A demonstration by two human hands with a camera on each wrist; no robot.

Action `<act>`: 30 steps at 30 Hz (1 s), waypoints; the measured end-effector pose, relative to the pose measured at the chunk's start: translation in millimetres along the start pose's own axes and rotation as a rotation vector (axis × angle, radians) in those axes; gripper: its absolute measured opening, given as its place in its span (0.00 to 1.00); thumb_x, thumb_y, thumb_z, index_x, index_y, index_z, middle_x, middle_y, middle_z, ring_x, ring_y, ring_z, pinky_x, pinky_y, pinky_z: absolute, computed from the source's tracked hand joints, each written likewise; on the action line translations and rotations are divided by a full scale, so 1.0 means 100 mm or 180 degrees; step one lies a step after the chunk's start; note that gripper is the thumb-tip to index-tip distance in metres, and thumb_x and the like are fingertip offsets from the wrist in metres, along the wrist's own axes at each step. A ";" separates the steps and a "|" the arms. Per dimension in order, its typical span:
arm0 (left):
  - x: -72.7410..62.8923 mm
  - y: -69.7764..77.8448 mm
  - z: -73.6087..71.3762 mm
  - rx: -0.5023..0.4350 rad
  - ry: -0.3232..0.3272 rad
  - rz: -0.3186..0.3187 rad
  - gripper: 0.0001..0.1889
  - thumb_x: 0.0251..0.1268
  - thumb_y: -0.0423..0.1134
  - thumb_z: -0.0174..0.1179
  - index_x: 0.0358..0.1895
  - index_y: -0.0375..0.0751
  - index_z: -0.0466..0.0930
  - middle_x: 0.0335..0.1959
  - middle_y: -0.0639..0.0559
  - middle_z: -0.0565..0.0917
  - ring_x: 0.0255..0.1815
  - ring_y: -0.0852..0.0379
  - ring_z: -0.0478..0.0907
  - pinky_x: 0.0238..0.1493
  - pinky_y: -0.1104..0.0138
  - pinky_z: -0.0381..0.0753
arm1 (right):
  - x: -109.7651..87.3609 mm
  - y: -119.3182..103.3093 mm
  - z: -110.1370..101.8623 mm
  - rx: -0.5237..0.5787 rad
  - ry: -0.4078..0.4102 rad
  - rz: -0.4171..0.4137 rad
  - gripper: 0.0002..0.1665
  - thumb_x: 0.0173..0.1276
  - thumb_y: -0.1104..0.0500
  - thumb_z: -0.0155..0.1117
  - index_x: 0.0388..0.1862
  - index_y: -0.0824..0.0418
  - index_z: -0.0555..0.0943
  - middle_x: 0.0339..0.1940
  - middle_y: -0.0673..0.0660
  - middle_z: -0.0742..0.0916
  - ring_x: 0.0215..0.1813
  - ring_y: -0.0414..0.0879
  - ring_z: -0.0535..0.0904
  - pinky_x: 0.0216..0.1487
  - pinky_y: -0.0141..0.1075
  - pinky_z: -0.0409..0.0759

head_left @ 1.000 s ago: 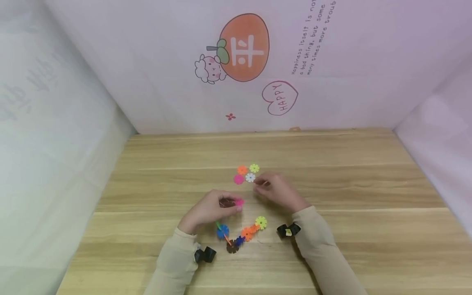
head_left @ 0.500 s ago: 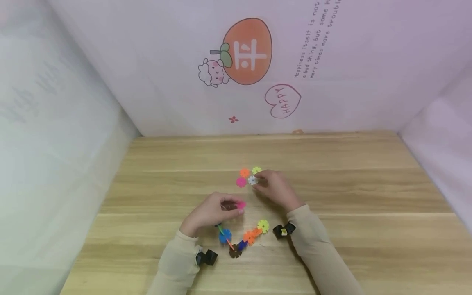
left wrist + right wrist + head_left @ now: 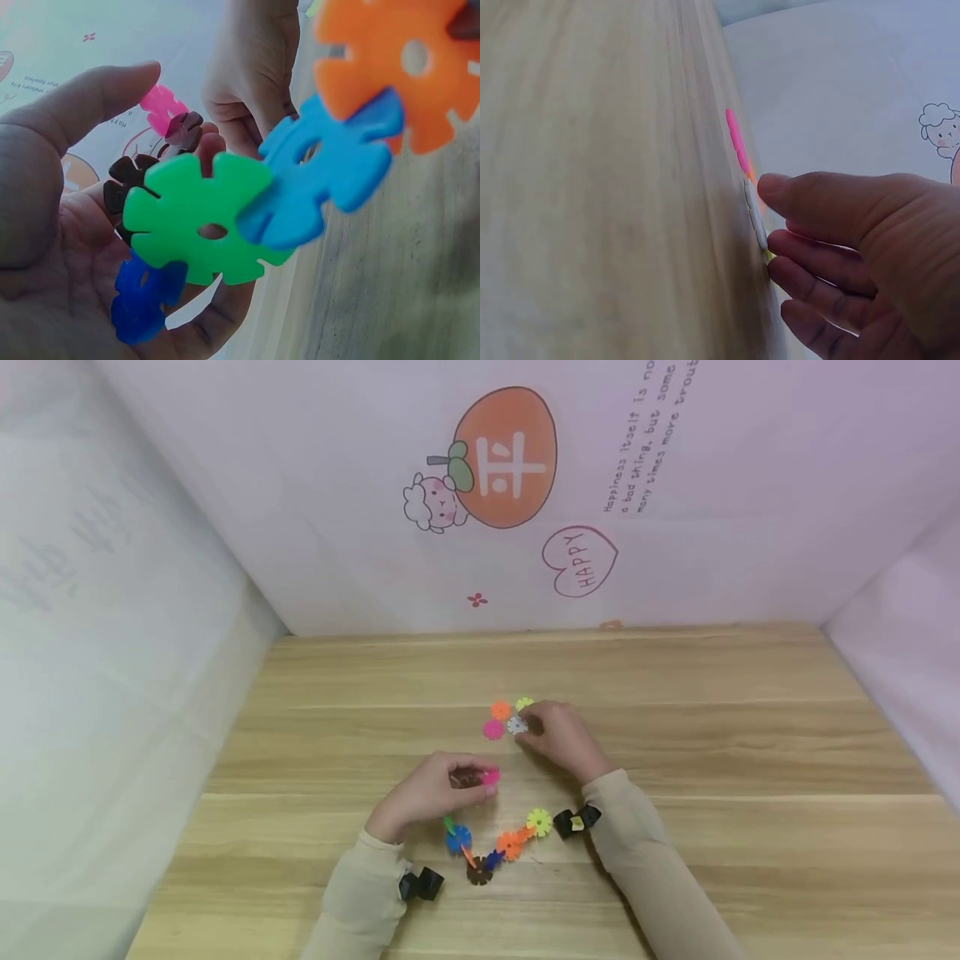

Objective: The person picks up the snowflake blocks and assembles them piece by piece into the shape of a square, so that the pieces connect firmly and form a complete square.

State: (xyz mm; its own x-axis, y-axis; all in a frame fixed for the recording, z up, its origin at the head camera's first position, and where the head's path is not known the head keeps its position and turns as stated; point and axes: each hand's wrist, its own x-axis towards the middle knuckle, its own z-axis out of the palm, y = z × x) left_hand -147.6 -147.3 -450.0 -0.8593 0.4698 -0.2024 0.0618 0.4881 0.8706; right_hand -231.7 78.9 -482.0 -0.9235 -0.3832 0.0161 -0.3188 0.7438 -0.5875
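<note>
My left hand (image 3: 427, 789) pinches the pink notched disc (image 3: 490, 777) at the upper end of a chain of interlocking plastic discs. In the left wrist view, brown, dark blue, green (image 3: 202, 214), light blue (image 3: 315, 176) and orange (image 3: 397, 64) discs hang across the palm. The rest of the chain curves below the hand to a yellow-green disc (image 3: 538, 822). My right hand (image 3: 558, 739) has its thumb and fingertips spread about a loose white disc (image 3: 516, 725), which lies flat on the table. Whether they touch its edge is hard to tell.
Loose pink (image 3: 492, 729), orange (image 3: 500, 710) and yellow-green (image 3: 524, 703) discs lie beside the white one on the wooden table (image 3: 712, 710). Printed white sheeting (image 3: 337, 527) walls the back and both sides. Black wrist-worn devices (image 3: 577, 821) sit by both sleeves.
My right hand has moved slightly forward and its fingers have come over the white disc, partly covering the yellow-green one. The left hand keeps its pinch; the view shifts a little.
</note>
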 end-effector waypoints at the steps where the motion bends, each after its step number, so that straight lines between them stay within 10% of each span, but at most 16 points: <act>1: 0.00 0.00 0.00 -0.0005 0.0002 0.0000 0.19 0.66 0.47 0.64 0.56 0.42 0.82 0.45 0.52 0.87 0.44 0.60 0.81 0.48 0.67 0.82 | 0.00 0.00 0.00 -0.0023 0.0019 -0.0018 0.21 0.60 0.58 0.74 0.51 0.63 0.84 0.51 0.61 0.87 0.54 0.55 0.83 0.59 0.49 0.80; 30: -0.01 0.01 0.00 0.0009 0.0121 -0.0074 0.17 0.66 0.49 0.64 0.54 0.48 0.84 0.46 0.55 0.87 0.45 0.61 0.82 0.49 0.66 0.82 | 0.03 0.02 0.04 -0.0167 0.0078 -0.0231 0.18 0.63 0.59 0.72 0.52 0.60 0.84 0.49 0.58 0.87 0.53 0.52 0.82 0.58 0.47 0.80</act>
State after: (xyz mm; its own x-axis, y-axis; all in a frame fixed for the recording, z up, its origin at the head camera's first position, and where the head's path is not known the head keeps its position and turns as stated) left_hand -147.2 -147.6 -449.1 -0.8791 0.4301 -0.2053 0.0431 0.5007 0.8645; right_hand -233.8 77.3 -486.0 -0.9023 -0.4241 0.0771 -0.3952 0.7425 -0.5409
